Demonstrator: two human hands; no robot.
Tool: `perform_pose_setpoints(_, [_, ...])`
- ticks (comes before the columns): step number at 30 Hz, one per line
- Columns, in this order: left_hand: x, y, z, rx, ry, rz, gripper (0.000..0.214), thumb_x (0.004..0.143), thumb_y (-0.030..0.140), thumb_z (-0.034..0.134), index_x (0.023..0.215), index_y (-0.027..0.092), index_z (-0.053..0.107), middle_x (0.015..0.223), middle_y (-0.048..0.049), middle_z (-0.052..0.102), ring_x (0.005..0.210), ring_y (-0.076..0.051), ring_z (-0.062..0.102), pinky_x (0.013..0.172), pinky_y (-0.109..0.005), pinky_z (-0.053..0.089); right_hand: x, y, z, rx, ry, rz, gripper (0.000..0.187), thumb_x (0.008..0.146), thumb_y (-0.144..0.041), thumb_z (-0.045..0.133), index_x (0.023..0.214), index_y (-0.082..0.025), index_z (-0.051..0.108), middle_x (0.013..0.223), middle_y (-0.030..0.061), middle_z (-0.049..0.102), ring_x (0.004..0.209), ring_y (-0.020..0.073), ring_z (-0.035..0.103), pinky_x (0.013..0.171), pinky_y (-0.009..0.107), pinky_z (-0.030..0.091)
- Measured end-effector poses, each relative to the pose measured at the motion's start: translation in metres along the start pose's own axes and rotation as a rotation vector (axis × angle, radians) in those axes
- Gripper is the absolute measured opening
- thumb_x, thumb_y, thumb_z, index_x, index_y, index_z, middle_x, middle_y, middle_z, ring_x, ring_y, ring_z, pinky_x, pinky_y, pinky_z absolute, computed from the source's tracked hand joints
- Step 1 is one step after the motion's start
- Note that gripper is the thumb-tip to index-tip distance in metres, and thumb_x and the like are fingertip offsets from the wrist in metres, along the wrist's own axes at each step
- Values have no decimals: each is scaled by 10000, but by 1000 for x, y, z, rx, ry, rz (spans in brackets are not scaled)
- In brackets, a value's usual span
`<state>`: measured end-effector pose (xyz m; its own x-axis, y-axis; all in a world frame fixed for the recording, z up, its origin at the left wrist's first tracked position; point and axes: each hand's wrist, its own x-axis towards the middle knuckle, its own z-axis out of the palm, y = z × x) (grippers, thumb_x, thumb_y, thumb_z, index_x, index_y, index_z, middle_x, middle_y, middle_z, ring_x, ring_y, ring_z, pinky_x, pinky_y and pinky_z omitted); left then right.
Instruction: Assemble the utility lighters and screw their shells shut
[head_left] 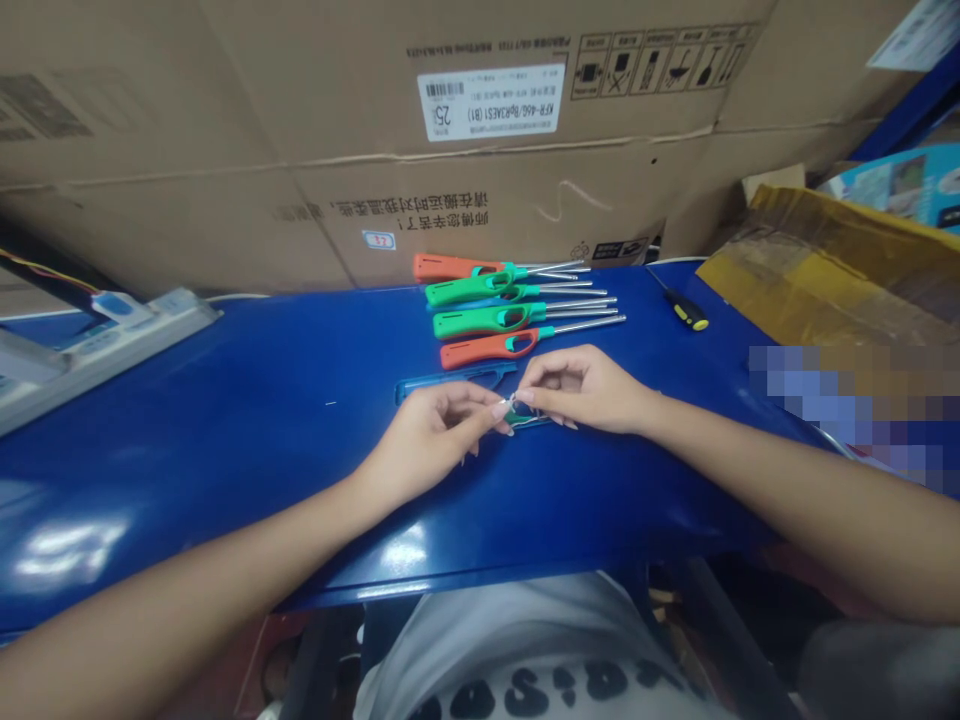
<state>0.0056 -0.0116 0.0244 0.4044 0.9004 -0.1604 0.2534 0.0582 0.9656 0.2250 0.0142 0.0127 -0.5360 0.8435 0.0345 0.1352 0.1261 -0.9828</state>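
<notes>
My left hand point(439, 425) and my right hand point(589, 392) meet over the table, with fingertips closed in a pinch. Between them is a small pale part point(510, 405), mostly covered by the fingers; its exact kind is unclear. Under the fingertips lies a teal-green piece point(534, 421) with what looks like a thin wire, partly hidden. Just behind my left hand rests an open blue lighter shell half point(431, 383). Farther back, several long-nosed lighters lie side by side, among them an orange lighter point(480, 350) and a green lighter point(480, 321), their metal tubes pointing right.
A yellow-and-black screwdriver point(688, 311) lies at the back right of the blue table point(247, 400). Behind stands a large cardboard box point(225, 220). At the left edge is a white power strip point(142, 335); a taped carton point(832, 270) occupies the right.
</notes>
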Motion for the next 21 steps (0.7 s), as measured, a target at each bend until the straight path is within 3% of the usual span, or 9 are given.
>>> perform_pose_setpoints(6, [1, -2, 0, 12, -10, 31, 284, 872, 385, 693, 933, 108, 711, 819, -69, 782, 528, -75, 547, 458, -174, 433, -1, 1, 3, -35, 25, -67, 207, 848, -328, 743, 809, -130, 694, 681, -15, 646, 500, 48, 517, 458, 184, 421])
perform_pose_setpoints(10, [1, 0, -5, 59, -20, 24, 319, 881, 429, 684, 962, 123, 729, 851, -66, 782, 542, -90, 563, 472, -191, 468, -1, 0, 3, -32, 21, -38, 243, 853, -368, 737, 829, -130, 696, 601, -30, 611, 463, 59, 506, 432, 190, 420])
perform_pose_setpoints(13, [1, 2, -16, 199, -52, 52, 335, 904, 470, 661, 985, 162, 766, 900, -61, 777, 641, -135, 632, 534, -230, 514, -1, 0, 2, -20, 18, -11, 270, 863, -397, 722, 872, -129, 692, 559, -51, 571, 424, 59, 488, 400, 190, 414])
perform_pose_setpoints(17, [0, 5, -32, 495, -79, 239, 256, 906, 457, 683, 940, 232, 800, 949, -29, 763, 854, -176, 681, 750, -271, 523, 0, 0, -1, -16, 70, 22, 333, 855, -459, 720, 925, -134, 696, 625, -38, 597, 425, 56, 483, 379, 192, 419])
perform_pose_setpoints(21, [0, 4, -37, 590, -98, 194, 255, 890, 448, 708, 997, 221, 756, 847, -4, 738, 749, -157, 660, 685, -261, 493, 0, 2, -3, -31, 87, 38, 353, 864, -477, 705, 962, -138, 712, 694, -12, 630, 441, 56, 492, 378, 194, 415])
